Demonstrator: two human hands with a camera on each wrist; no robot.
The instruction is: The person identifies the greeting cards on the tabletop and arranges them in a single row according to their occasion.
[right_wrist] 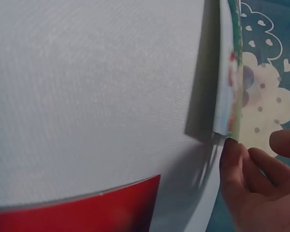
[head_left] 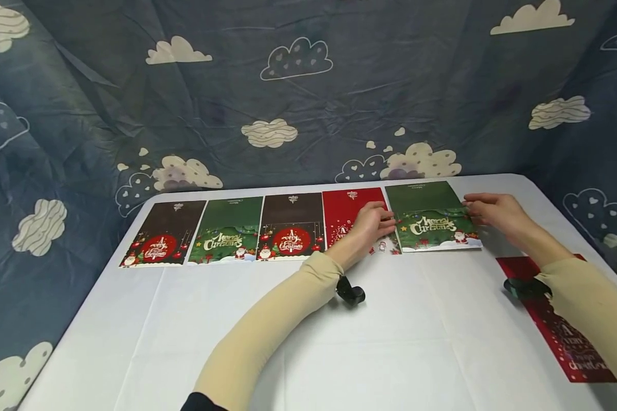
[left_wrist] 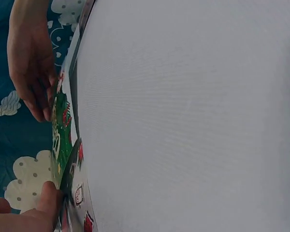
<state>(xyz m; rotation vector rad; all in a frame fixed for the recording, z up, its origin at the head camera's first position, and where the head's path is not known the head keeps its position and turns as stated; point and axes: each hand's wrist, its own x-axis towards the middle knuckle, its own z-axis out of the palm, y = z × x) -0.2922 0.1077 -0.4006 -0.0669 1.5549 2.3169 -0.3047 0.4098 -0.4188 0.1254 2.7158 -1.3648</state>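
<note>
A green Christmas card [head_left: 433, 216] lies unfolded at the right end of a row of cards, its edge slightly raised above the white table with a shadow beneath it. At its left edge is my left hand [head_left: 365, 231], the fingertips touching the card and partly covering the red card [head_left: 352, 201] beside it. My right hand [head_left: 499, 214] is at the opposite edge, its fingers fairly straight and fingertips against the card. In the right wrist view the fingers [right_wrist: 232, 166] meet the card's corner [right_wrist: 226, 123]. The left wrist view shows one finger [left_wrist: 48, 200] by the card's edge.
Further left in the row lie a dark card [head_left: 291, 228], a green card [head_left: 225, 231] and another dark card [head_left: 161, 235]. A red card [head_left: 560, 337] lies at the table's right side, partly under my right forearm. A cloud-patterned cloth [head_left: 308, 103] hangs behind the white table [head_left: 360, 354].
</note>
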